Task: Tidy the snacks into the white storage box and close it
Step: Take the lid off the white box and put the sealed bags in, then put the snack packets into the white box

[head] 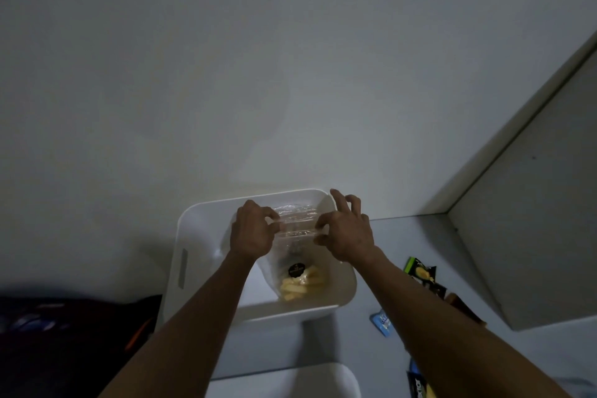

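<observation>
Both hands, left hand (pixel 253 229) and right hand (pixel 347 231), pinch a clear snack bag (pixel 295 255) over the white box (pixel 200 229); more snacks (pixel 420 275) lie at 3 o'clock.

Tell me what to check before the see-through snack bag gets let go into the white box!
1. Clear bag over the white box: ok.
2. Left hand pinches the bag's top: ok.
3. Right hand pinches the bag's top: ok.
4. Room inside the box: ok.
5. Lid off, lying nearer the person: ok.
6. Other snacks packed: not ok; green packet and blue packet lie outside.
</observation>
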